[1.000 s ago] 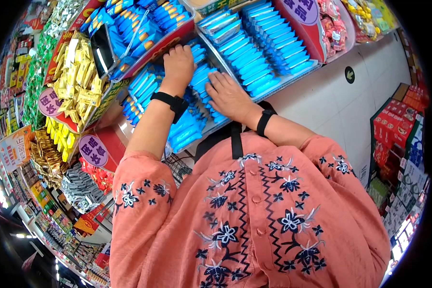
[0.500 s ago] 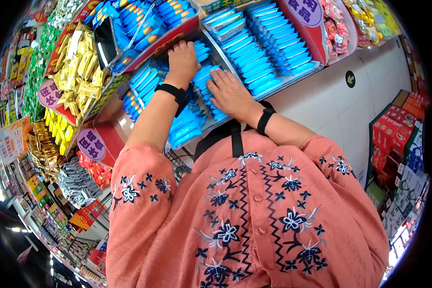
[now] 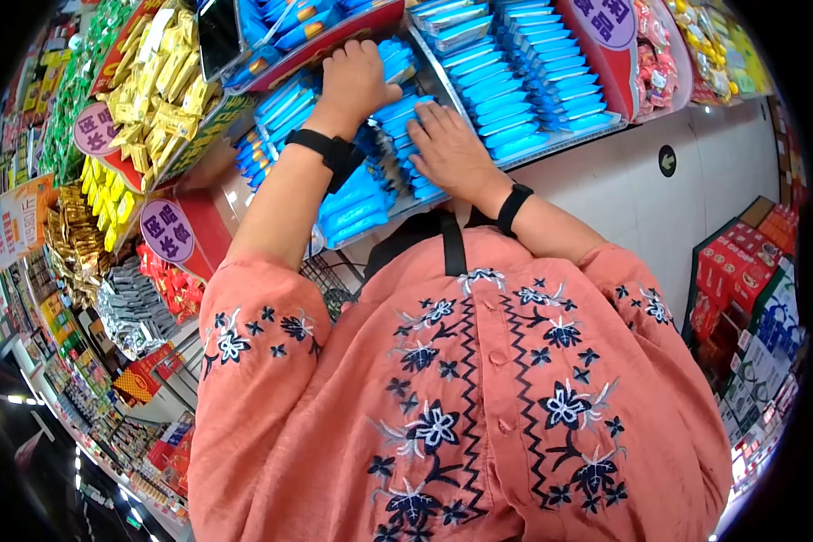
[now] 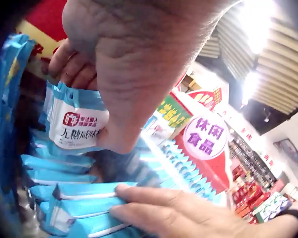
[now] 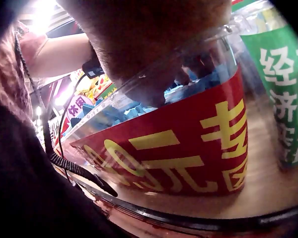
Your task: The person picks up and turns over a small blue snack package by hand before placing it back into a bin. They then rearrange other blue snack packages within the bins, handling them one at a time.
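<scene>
In the head view my left hand [image 3: 355, 83] is over the far end of a bin of blue snack packets. Its fingers and thumb grip a blue-and-white snack packet [image 4: 77, 121], whose printed white face shows in the left wrist view. My right hand [image 3: 453, 152] lies with fairly straight fingers on a row of upright blue packets [image 4: 84, 206] nearer my body. A dark gap shows between the gripped packet and that row. In the right wrist view the clear bin with its red and yellow label [image 5: 154, 153] hides much of the hands.
Another bin of blue packets [image 3: 506, 99] adjoins on the right. A red-edged bin [image 3: 334, 41] stands just beyond my left hand, with a dark phone-like slab [image 3: 219, 36] beside it. Yellow-wrapped snacks [image 3: 158, 99] fill a bin at left. Red boxes [image 3: 736, 257] stand at right.
The head view has shifted, so both hands and the bins sit higher in it. My left hand has turned a little, and its thumb now shows sticking out to the right.
</scene>
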### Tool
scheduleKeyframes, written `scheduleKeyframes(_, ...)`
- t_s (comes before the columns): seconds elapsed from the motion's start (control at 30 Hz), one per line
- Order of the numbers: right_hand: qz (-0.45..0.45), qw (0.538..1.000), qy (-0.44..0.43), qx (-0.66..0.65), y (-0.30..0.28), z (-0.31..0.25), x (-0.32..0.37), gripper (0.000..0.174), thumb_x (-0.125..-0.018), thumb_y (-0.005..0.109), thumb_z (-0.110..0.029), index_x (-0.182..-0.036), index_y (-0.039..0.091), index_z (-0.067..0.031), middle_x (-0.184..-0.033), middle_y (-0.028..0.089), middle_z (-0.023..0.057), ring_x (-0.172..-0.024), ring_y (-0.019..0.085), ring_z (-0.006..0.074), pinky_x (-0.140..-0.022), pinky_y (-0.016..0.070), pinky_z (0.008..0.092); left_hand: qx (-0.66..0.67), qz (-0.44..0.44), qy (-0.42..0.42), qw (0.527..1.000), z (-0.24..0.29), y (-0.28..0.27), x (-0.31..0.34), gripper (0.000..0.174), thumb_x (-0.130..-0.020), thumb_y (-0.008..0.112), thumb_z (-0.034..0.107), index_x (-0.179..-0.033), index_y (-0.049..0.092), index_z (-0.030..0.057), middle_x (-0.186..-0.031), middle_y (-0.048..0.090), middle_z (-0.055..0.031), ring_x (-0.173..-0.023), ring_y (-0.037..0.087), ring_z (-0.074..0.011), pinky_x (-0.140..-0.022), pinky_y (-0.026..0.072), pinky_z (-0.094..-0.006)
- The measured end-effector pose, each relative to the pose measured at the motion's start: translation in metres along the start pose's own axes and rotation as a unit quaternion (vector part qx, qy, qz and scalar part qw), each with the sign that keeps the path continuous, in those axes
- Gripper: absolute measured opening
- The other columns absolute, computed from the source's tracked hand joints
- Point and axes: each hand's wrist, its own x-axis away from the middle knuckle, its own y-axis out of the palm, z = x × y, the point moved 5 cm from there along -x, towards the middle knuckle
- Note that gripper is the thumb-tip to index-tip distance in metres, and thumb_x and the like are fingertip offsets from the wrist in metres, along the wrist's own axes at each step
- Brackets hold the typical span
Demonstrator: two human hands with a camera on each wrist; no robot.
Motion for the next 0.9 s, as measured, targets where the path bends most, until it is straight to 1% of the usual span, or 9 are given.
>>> scheduleKeyframes(0.13,-0.007,1.0,0.003,0.008,-0.001,0.0,0.001,0.052,-0.092,0.065,-0.033,-0.13,0.055,0.0002,-0.142,0.051,0.0274,-0.133,0.047,0.0401,-0.115,0.0327,0.0481,0.131,0.023,0.002,0.991,-0.011,-0.057,0.023,0.071,-0.072,0.082,0.041,-0.118,0.054,-0.0054,-0.107,0.063,-0.0245,-0.101,0.064,-0.0415,-0.091,0.0523,-0.0467)
scheduleKeyframes(0.23,-0.012,1.0,0.003,0.004,-0.001,-0.001,0.001,0.052,-0.092,0.065,-0.032,-0.131,0.054,0.0009,-0.142,0.05,0.0274,-0.133,0.046,0.0402,-0.115,0.0324,0.0481,0.24,-0.027,-0.005,0.97,-0.032,-0.092,0.066,0.068,-0.077,0.08,0.035,-0.123,0.052,-0.0063,-0.111,0.061,-0.026,-0.105,0.062,-0.0412,-0.094,0.0503,-0.0445)
scheduleKeyframes(0.3,-0.012,1.0,0.002,-0.002,-0.001,0.0,0.0,0.052,-0.092,0.065,-0.032,-0.13,0.054,0.0014,-0.142,0.05,0.0272,-0.134,0.046,0.0403,-0.115,0.0322,0.048,0.248,-0.117,-0.061,0.96,-0.04,-0.099,0.097,0.065,-0.077,0.08,0.031,-0.122,0.052,-0.0063,-0.111,0.059,-0.0262,-0.105,0.06,-0.0418,-0.092,0.0506,-0.0455)
scheduleKeyframes(0.33,-0.009,1.0,0.001,-0.001,-0.001,0.0,0.0,0.052,-0.092,0.065,-0.032,-0.13,0.055,0.0016,-0.142,0.05,0.0272,-0.134,0.046,0.0403,-0.115,0.0321,0.0481,0.252,-0.161,-0.089,0.95,-0.043,-0.099,0.112,0.063,-0.077,0.08,0.028,-0.121,0.051,-0.0063,-0.111,0.058,-0.0262,-0.105,0.06,-0.042,-0.091,0.0507,-0.046)
scheduleKeyframes(0.43,-0.005,1.0,-0.004,-0.001,-0.002,-0.001,0.001,0.051,-0.092,0.065,-0.032,-0.129,0.055,0.0021,-0.142,0.05,0.0272,-0.133,0.046,0.0403,-0.115,0.0319,0.0485,0.149,-0.145,-0.038,0.977,-0.043,-0.088,0.151,0.062,-0.074,0.08,0.024,-0.12,0.051,-0.0061,-0.111,0.056,-0.0258,-0.103,0.059,-0.0431,-0.089,0.0512,-0.0467)
scheduleKeyframes(0.57,-0.002,1.0,-0.015,-0.004,-0.004,-0.001,-0.001,0.051,-0.092,0.065,-0.032,-0.128,0.056,0.002,-0.142,0.05,0.0273,-0.133,0.047,0.0403,-0.115,0.032,0.049,0.049,-0.156,-0.057,0.985,-0.039,-0.066,0.171,0.066,-0.071,0.083,0.023,-0.122,0.051,-0.0053,-0.111,0.055,-0.0253,-0.103,0.058,-0.0419,-0.089,0.0517,-0.0458)
scheduleKeyframes(0.67,-0.005,1.0,-0.017,0.004,-0.002,-0.002,0.0,0.051,-0.092,0.065,-0.033,-0.128,0.056,0.0015,-0.141,0.05,0.0272,-0.132,0.047,0.0404,-0.115,0.0328,0.0491,0.078,-0.088,-0.068,0.991,-0.034,-0.052,0.179,0.074,-0.072,0.084,0.026,-0.131,0.05,-0.0052,-0.119,0.056,-0.0253,-0.107,0.058,-0.0412,-0.093,0.0502,-0.046)
scheduleKeyframes(0.77,-0.009,1.0,-0.011,0.01,-0.001,0.0,0.001,0.052,-0.091,0.066,-0.034,-0.129,0.055,0.001,-0.141,0.05,0.0269,-0.132,0.047,0.0406,-0.114,0.0336,0.0491,0.085,-0.079,-0.041,0.992,-0.03,-0.054,0.182,0.078,-0.076,0.084,0.031,-0.138,0.05,-0.003,-0.127,0.056,-0.0233,-0.114,0.058,-0.0407,-0.097,0.0484,-0.0466)
scheduleKeyframes(0.9,-0.011,1.0,-0.007,0.011,0.0,0.0,0.0,0.053,-0.091,0.066,-0.034,-0.13,0.055,0.0006,-0.141,0.051,0.0269,-0.131,0.048,0.0406,-0.114,0.0339,0.0491,0.1,-0.174,-0.041,0.979,-0.033,-0.078,0.171,0.067,-0.086,0.077,0.038,-0.136,0.054,0.0012,-0.13,0.058,-0.0207,-0.118,0.058,-0.0404,-0.097,0.0486,-0.0474)
